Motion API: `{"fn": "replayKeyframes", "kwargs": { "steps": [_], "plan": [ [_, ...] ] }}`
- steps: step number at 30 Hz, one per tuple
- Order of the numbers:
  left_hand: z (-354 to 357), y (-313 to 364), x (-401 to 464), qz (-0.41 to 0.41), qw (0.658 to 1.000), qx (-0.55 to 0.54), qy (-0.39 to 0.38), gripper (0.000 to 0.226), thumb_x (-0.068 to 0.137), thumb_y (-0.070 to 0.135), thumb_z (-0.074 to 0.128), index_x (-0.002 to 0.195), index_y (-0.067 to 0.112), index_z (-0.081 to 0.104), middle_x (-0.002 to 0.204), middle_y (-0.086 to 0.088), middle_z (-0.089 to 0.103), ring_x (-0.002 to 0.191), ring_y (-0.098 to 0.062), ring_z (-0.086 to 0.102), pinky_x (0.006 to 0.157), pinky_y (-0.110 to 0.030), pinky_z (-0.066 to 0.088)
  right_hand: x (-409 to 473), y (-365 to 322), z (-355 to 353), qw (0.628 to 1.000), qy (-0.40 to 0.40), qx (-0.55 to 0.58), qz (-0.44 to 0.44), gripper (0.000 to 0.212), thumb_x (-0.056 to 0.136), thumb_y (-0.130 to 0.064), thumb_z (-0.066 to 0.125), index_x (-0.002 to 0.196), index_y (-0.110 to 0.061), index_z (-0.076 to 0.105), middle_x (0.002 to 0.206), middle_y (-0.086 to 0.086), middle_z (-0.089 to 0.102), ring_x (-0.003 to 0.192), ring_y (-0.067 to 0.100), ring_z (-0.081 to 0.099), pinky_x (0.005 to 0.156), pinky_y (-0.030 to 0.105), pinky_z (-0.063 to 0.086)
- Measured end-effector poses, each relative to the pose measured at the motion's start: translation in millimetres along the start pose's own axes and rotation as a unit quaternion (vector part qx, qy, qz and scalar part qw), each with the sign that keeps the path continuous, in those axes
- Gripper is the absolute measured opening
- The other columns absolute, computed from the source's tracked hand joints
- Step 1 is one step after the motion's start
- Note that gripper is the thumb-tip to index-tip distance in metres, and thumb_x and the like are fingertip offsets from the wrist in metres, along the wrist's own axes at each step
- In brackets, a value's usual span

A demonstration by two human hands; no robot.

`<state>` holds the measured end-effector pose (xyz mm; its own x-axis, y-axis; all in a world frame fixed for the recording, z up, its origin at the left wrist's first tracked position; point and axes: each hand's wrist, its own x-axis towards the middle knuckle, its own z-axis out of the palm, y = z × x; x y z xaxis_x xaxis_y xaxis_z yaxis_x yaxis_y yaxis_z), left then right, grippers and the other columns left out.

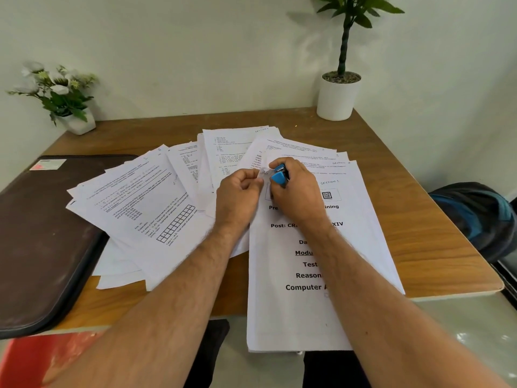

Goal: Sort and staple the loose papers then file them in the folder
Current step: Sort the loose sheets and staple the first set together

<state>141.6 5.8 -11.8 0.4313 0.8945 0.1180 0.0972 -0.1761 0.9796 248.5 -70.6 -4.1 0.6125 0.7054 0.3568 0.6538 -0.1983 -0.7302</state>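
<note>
You are sitting at a small study or home-office desk pushed into the corner of a plain, pale-walled room. The wooden desktop [405, 191] carries printed exam papers [156, 208] fanned across its middle and a dark brown zip folder [42, 233] on the left. A white pot of artificial flowers [56, 93] stands far left, a potted plant [340, 79] far right, and a backpack [475, 219] sits beside the desk's right edge.

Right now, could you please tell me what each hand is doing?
Left hand: pinches the paper corner.
Right hand: grips the blue stapler.
</note>
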Motion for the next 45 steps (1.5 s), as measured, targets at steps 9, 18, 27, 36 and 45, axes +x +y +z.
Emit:
{"fn": "replayKeyframes", "kwargs": {
  "steps": [9, 18, 27, 36, 45],
  "plan": [
    [1, 0, 2, 0.002, 0.999, 0.018, 0.028, 0.007, 0.094, 0.018, 0.069, 0.1, 0.018, 0.073, 0.092, 0.007, 0.077, 0.089, -0.008, 0.072, 0.086, -0.03, 0.059, -1, -2, -2, 1.0, 0.001, 0.028, 0.013, 0.052, 0.084, -0.016, 0.071, 0.133, -0.024, 0.055, 0.121, -0.004, 0.058, 0.101, 0.002, 0.051, 0.077, 0.0, 0.034],
    [2, 3, -4, -0.011, 0.998, 0.039, 0.039, 0.006, 0.096, 0.019, 0.066, 0.102, 0.02, 0.067, 0.09, 0.007, 0.075, 0.089, -0.007, 0.071, 0.08, -0.028, 0.059, -9, -1, -2, 0.997, 0.024, 0.067, -0.028, 0.052, 0.072, -0.038, 0.067, 0.118, -0.017, 0.054, 0.102, -0.002, 0.054, 0.093, 0.009, 0.055, 0.076, 0.014, 0.047],
    [4, 9, -5, 0.0, 0.996, 0.072, 0.048, 0.007, 0.098, 0.023, 0.065, 0.104, 0.021, 0.066, 0.085, 0.01, 0.073, 0.073, 0.0, 0.065, 0.053, -0.004, 0.041, -4, -2, -8, 0.988, 0.037, 0.147, 0.031, 0.049, 0.08, -0.017, 0.082, 0.122, -0.028, 0.06, 0.104, -0.012, 0.065, 0.087, -0.007, 0.062, 0.074, 0.005, 0.047],
    [1, 7, -7, 0.024, 0.995, 0.082, 0.047, 0.013, 0.098, 0.019, 0.061, 0.107, 0.017, 0.069, 0.083, 0.005, 0.071, 0.064, -0.004, 0.056, 0.055, -0.011, 0.039, 30, -17, -38, 0.991, -0.093, -0.064, -0.077, 0.047, 0.071, -0.035, 0.077, 0.116, -0.03, 0.067, 0.098, -0.013, 0.069, 0.095, 0.008, 0.068, 0.088, 0.032, 0.056],
    [2, 3, -6, 0.041, 0.995, 0.072, 0.052, 0.007, 0.097, 0.018, 0.06, 0.099, 0.016, 0.067, 0.049, 0.018, 0.055, 0.049, -0.001, 0.048, 0.053, -0.02, 0.036, 53, -34, -54, 0.915, -0.195, -0.301, -0.186, 0.045, 0.069, -0.048, 0.074, 0.108, -0.027, 0.064, 0.091, -0.006, 0.071, 0.086, 0.023, 0.064, 0.075, 0.031, 0.051]
  ]
}}
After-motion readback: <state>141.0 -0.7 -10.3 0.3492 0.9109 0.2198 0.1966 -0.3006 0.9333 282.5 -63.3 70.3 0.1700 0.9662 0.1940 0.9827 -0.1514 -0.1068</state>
